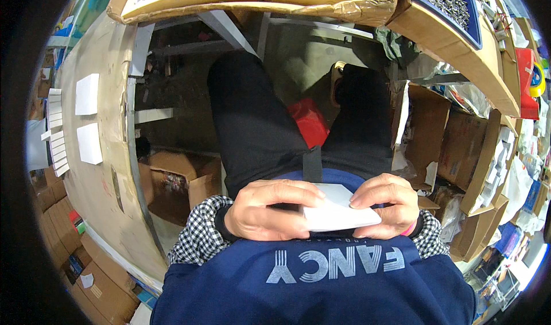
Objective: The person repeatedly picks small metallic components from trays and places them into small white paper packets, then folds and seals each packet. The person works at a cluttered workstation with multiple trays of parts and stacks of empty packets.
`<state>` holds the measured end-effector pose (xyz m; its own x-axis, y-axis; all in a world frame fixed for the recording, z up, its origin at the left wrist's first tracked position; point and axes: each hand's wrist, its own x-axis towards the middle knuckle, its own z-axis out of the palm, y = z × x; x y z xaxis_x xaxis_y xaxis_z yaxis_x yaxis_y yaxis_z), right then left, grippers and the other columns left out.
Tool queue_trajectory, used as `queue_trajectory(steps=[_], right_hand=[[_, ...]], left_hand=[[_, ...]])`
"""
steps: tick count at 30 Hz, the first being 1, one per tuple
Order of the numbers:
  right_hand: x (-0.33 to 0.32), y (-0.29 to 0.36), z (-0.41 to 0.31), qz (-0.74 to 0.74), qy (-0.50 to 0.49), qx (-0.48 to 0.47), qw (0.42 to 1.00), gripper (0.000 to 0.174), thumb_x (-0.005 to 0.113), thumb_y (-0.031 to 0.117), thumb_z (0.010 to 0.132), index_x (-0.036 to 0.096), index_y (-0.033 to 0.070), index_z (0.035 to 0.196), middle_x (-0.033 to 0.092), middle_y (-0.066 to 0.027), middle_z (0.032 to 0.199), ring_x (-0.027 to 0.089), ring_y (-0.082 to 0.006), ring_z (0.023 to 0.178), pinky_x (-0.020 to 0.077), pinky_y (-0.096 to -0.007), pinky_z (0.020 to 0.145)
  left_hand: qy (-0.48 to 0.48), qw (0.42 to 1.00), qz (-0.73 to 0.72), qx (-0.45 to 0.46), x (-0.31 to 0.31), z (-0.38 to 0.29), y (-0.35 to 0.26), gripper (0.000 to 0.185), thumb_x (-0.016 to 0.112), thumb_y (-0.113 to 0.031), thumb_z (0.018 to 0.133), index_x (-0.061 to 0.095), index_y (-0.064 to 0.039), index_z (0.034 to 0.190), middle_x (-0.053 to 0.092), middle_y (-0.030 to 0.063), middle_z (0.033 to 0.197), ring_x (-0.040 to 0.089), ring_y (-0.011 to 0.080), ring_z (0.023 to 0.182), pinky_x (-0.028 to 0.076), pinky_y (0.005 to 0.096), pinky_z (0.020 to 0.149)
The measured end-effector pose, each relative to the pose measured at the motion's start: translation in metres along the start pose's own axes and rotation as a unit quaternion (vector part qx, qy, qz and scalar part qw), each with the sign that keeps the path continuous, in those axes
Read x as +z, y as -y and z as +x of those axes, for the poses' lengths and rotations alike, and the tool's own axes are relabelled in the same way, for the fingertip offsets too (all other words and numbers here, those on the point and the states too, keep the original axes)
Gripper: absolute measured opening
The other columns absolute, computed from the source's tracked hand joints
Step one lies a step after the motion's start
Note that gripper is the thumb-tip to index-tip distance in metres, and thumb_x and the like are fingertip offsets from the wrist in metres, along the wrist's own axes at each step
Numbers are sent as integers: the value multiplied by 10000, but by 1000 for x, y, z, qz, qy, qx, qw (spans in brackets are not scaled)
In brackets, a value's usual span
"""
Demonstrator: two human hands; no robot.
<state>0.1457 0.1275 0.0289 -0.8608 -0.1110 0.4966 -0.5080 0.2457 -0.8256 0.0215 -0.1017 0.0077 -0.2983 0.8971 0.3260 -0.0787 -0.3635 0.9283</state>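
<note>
In front of my waist I hold a small white box, its top side facing me. My left hand grips its left end, with the fingers stretched along the side and over the top. The right hand has its fingers on the box's upper right edge and the thumb near its lower right corner. Whatever is inside the box cannot be seen. Two flat white boxes or cards lie apart on the worktable at my left. Beyond them stands a row of small white boxes.
Ahead is a wooden tray of small pale parts, beside a blue bin of small metal parts. Open cardboard boxes stand at my right, another cardboard box low at my left. A red object shows between my legs.
</note>
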Motion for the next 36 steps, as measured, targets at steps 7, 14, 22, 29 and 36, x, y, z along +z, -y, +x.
queue_trajectory(steps=[7, 14, 22, 29, 36], right_hand=[[-2, 0, 5, -12, 28, -28, 999, 315, 828, 254, 677, 628, 45, 801, 669, -130, 919, 672, -240, 819, 554, -292, 643], [0, 0, 8, -17, 3, 20, 1000, 272, 814, 186, 674, 658, 37, 840, 670, -121, 959, 663, -253, 822, 555, -329, 688], [-7, 12, 36, -58, 39, -2, 998, 300, 808, 149, 657, 654, 37, 889, 670, -120, 976, 662, -249, 833, 549, -320, 698], [-17, 26, 63, -112, 108, -9, 988, 334, 824, 154, 647, 663, 37, 915, 669, -129, 1009, 663, -223, 837, 563, -283, 648], [-13, 32, 75, -150, 125, -43, 980, 391, 837, 188, 645, 651, 62, 965, 681, -137, 981, 670, -228, 832, 542, -273, 630]], left_hand=[[103, 987, -62, -111, -13, 16, 26, 1050, 880, -397, 553, 360, 1, 1374, 441, 162, 1342, 455, 275, 1217, 362, 374, 1021], [191, 974, -76, -99, -13, 27, 49, 1118, 879, -442, 519, 328, -30, 1401, 393, 176, 1394, 385, 310, 1289, 319, 396, 1059], [176, 983, -1, -56, -6, 44, 35, 868, 792, -336, 688, 349, -27, 1367, 464, 180, 1299, 469, 338, 1201, 408, 396, 981], [88, 995, -32, 28, 6, 47, 40, 739, 732, -86, 759, 352, -72, 1392, 472, 176, 1307, 506, 301, 1190, 448, 340, 950], [59, 995, -65, 49, 9, 43, 43, 671, 703, -93, 781, 379, -75, 1369, 476, 154, 1293, 516, 303, 1165, 444, 353, 958]])
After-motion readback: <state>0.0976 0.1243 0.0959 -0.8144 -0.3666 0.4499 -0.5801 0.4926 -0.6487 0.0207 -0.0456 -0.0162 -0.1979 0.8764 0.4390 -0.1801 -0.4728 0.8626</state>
